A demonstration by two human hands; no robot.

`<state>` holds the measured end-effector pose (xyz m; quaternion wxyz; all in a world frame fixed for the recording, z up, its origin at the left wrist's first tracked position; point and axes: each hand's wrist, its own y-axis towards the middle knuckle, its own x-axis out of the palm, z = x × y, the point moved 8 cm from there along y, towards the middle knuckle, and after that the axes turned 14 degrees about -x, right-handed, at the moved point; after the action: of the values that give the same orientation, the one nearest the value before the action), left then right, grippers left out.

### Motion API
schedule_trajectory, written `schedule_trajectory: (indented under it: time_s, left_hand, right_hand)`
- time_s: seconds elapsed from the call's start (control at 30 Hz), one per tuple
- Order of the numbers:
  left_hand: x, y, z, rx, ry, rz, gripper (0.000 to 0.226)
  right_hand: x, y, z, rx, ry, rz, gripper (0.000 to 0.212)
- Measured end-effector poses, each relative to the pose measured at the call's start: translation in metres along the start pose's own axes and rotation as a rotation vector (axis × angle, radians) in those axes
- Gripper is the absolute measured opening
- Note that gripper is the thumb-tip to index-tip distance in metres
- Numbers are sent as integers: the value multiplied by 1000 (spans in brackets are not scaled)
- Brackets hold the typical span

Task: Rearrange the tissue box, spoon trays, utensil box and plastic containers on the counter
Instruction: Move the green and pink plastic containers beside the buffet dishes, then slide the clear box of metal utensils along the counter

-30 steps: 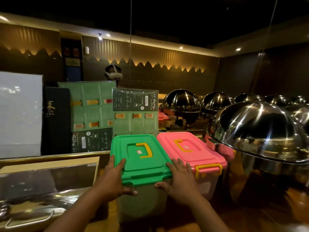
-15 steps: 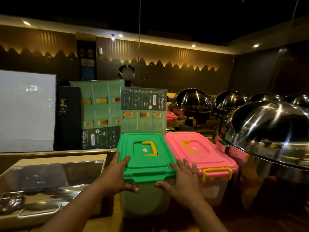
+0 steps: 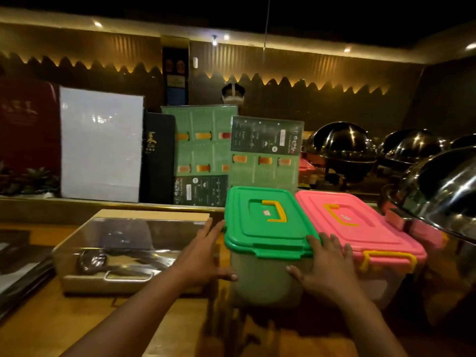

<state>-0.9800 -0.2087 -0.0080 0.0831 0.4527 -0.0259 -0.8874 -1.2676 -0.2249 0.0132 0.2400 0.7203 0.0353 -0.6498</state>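
A clear plastic container with a green lid [image 3: 265, 222] and yellow handle stands on the wooden counter. Touching its right side is a matching container with a pink lid [image 3: 360, 228]. My left hand [image 3: 201, 256] presses flat on the green container's left side, thumb on its front. My right hand [image 3: 327, 266] grips its front right corner, fingers in the gap beside the pink one. To the left sits a clear-lidded utensil box [image 3: 128, 243] with metal utensils inside.
Menus [image 3: 265, 153] and a white board [image 3: 101, 144] lean upright behind the counter ledge. Steel chafing domes [image 3: 443, 189] crowd the right side, one close to the pink container. A dark tray edge [image 3: 20, 266] shows at far left. Bare wood [image 3: 64, 323] lies in front.
The view has swung left, showing more of the utensil box. My hands stay on the green container, with the left one now lower on its side.
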Motion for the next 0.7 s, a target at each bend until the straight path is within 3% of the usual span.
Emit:
schedule_trajectory:
  time_s: [0.1, 0.23, 0.3, 0.4, 0.57, 0.7]
  left_hand:
    - [-32, -12, -44, -34, 0, 34, 130]
    - [-76, -18, -114, -89, -14, 72, 124]
    - [-100, -19, -161, -141, -2, 124, 119]
    - [-136, -23, -232, -263, 50, 223, 118]
    - [-173, -18, -330, -427, 150, 265, 126]
    - [-162, -8, -351, -343, -1, 164, 120]
  right_hand:
    - [-11, 2, -45, -73, 56, 170, 91]
    - [-31, 3, -129, -245, 333, 578, 44]
    - [-26, 4, -177, -275, 398, 656, 23]
    - [13, 21, -225, -205, 404, 548, 18]
    - [95, 43, -245, 36, 325, 197, 58]
    - [108, 42, -257, 118, 230, 192, 62]
